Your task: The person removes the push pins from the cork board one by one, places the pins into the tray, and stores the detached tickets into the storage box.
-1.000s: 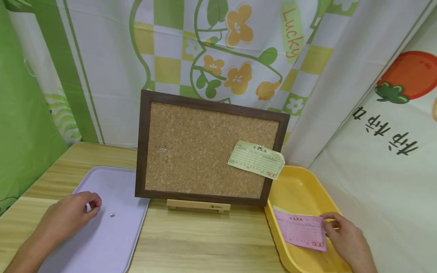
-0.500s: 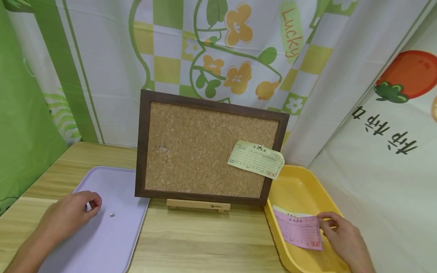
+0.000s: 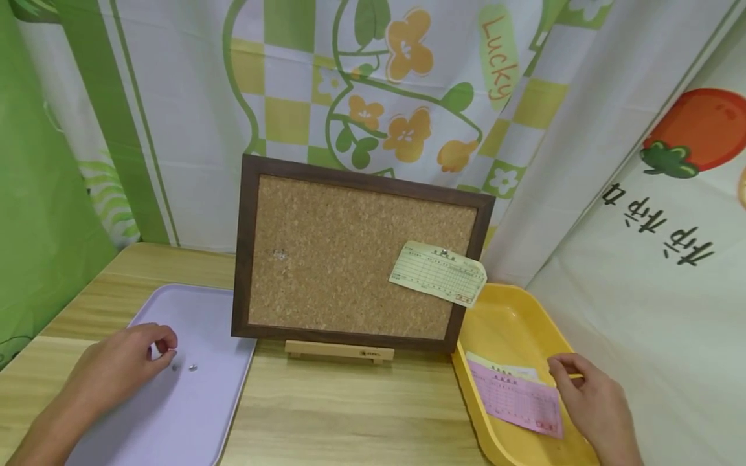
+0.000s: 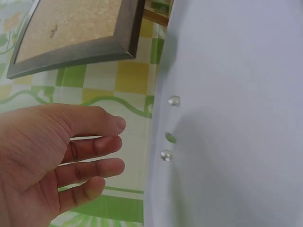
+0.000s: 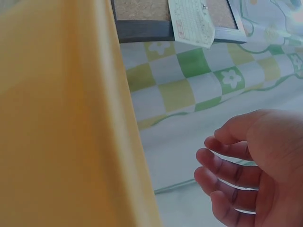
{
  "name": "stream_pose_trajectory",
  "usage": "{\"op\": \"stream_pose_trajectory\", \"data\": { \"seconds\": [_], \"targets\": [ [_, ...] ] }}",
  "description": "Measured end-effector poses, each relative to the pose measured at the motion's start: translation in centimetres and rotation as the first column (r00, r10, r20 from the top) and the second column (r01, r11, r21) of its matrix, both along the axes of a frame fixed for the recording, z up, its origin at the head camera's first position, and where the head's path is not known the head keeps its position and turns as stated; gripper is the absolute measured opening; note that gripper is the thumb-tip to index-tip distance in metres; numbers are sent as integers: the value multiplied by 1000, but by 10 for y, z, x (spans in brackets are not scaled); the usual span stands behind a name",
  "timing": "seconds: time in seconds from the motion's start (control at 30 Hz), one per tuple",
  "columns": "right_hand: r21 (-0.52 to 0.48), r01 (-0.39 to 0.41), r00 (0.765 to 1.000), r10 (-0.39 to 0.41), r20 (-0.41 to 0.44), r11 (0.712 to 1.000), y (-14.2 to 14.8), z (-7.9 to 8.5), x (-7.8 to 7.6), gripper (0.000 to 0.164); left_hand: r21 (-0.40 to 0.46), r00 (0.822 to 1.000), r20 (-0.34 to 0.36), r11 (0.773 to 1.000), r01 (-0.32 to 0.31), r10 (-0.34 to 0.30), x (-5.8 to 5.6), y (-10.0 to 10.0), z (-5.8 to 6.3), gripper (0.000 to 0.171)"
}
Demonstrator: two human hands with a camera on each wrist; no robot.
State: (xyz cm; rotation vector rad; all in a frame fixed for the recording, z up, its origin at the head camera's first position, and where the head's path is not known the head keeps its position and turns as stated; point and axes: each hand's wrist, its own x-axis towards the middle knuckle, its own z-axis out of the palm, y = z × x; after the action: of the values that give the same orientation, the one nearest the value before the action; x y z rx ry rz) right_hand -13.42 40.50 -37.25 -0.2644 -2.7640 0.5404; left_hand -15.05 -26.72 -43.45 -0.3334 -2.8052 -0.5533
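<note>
My left hand hovers over the lilac tray, fingers loosely bent and nothing between them. Small silvery pins lie on that tray by the fingertips, along with a small greenish piece. On the right, my right hand hangs over the yellow tray with its fingers loosely curled and holding nothing. Beside its fingertips a pink printed slip lies in the yellow tray, partly covering a pale yellow-green slip.
A cork board in a dark frame stands on a small wooden stand between the trays. One pale green slip is pinned at its right side, and a silvery spot shows at its left. A patterned curtain hangs behind.
My right hand has let go of the pink slip, which now lies lower and tilted, showing more of the slip beneath. A second pin shows by my left fingertips; that hand has barely moved.
</note>
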Motion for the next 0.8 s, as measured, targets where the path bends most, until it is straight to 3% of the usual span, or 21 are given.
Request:
{"op": "stream_pose_trajectory", "data": {
  "seconds": [0.1, 0.3, 0.57, 0.8],
  "targets": [
    [-15, 1, 1000, -1, -9, 1000, -6, 4, -3, 31, -11, 1000, -23, 1000, 15, -15, -1, 3, 4, 14],
    [-10, -80, 995, 80, -61, 997, -15, 7, -8, 25, -43, 992, -109, 998, 54, -58, -2, 19, 12, 13],
    [14, -163, 979, 163, -122, 987, -28, 7, -12, 20, -79, 956, -261, 990, 116, -133, -6, 57, 24, 17],
    [-17, -211, 968, 207, -145, 977, -37, 9, -17, 17, -92, 943, -272, 980, 176, -194, -11, 89, 36, 20]
  ]
}}
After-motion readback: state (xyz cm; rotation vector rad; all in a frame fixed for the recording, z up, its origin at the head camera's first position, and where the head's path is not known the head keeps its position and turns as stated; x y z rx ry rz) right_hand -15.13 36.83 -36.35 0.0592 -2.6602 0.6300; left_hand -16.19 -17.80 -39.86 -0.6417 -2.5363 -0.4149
